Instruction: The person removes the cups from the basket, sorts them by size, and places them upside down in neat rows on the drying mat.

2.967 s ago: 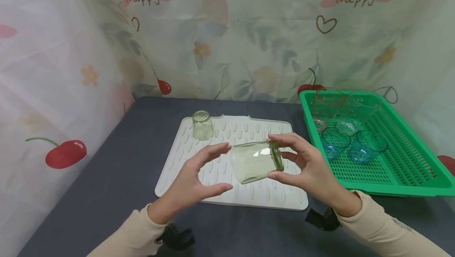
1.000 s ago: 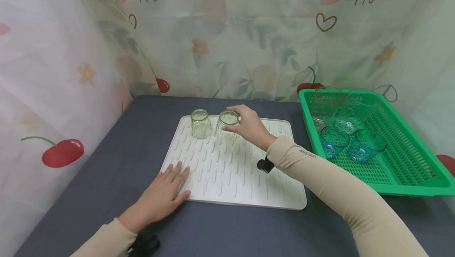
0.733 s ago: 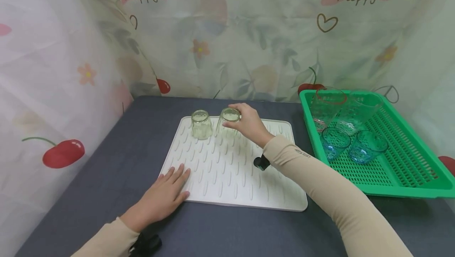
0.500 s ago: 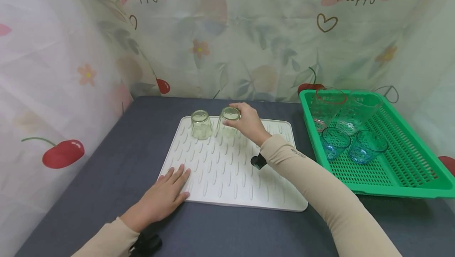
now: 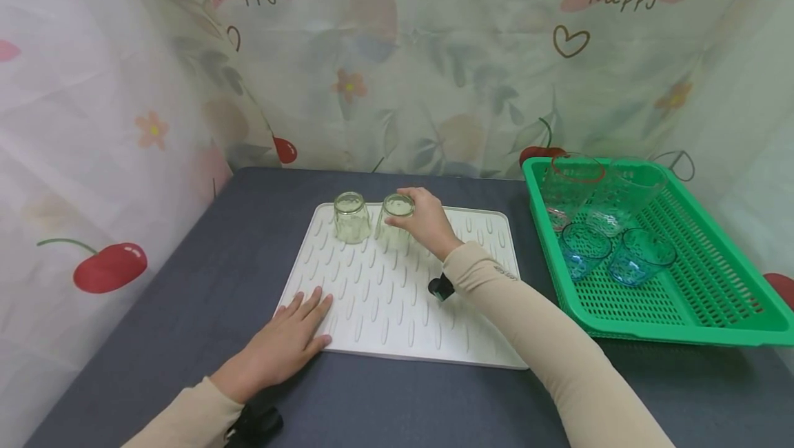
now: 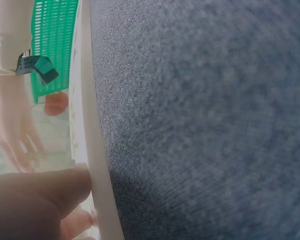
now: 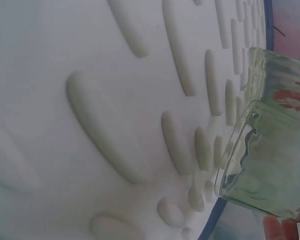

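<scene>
My right hand grips a clear greenish drinking glass near its upturned base, thumb in front and fingers behind. That glass is mouth down at the back of a white ridged drying mat. Close on its left stands a second matching glass, also inverted. In the right wrist view the held glass has its rim right at the mat, with fingertips at its base end. My left hand lies spread on the mat's front left corner; in the left wrist view its thumb meets the mat's edge.
To the right, a green plastic basket holds two blue-tinted glasses and two taller clear ones, one red-rimmed. Its left side is close to the mat. A dark cloth covers the table; a printed curtain hangs behind.
Three seconds ago the right hand held the glass sideways above the mat, left hand beside it. Now it is upside down at the back, slightly lower than half a second ago; the left hand rests still.
</scene>
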The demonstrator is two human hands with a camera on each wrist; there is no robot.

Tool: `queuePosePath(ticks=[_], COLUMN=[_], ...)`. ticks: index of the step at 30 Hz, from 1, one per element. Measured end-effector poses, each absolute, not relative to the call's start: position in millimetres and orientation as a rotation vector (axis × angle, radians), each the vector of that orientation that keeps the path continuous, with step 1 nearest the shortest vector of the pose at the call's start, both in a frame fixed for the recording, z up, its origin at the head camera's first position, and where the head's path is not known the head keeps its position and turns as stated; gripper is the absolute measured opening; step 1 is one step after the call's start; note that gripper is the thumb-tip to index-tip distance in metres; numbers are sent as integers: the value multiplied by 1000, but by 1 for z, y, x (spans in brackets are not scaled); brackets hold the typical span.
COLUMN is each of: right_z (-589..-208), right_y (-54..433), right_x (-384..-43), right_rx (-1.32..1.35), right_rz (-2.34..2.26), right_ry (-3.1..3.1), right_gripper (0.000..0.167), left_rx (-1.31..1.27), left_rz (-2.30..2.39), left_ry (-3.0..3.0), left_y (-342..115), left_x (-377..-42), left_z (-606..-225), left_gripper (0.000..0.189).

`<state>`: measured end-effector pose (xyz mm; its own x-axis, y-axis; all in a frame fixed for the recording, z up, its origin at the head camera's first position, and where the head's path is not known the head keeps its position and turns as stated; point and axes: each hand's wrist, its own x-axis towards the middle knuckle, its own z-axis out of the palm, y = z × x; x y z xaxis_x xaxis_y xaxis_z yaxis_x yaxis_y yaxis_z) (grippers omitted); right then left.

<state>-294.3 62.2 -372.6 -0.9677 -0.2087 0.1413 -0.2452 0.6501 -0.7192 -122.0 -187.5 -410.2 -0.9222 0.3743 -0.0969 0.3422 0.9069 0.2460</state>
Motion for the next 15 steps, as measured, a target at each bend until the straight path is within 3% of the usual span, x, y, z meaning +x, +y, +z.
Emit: queuePosePath(ticks=[15], right_z=[-382], right_y=[57], right_x=[-298], right_rx=[362], right_rz=[1263], right_ry=[-2809], right_gripper=[66], left_rx=[546], left_rz=[342], left_ry=[2920], left_y=[-187], left_x=[-124], left_z=[-411], left_gripper=[63])
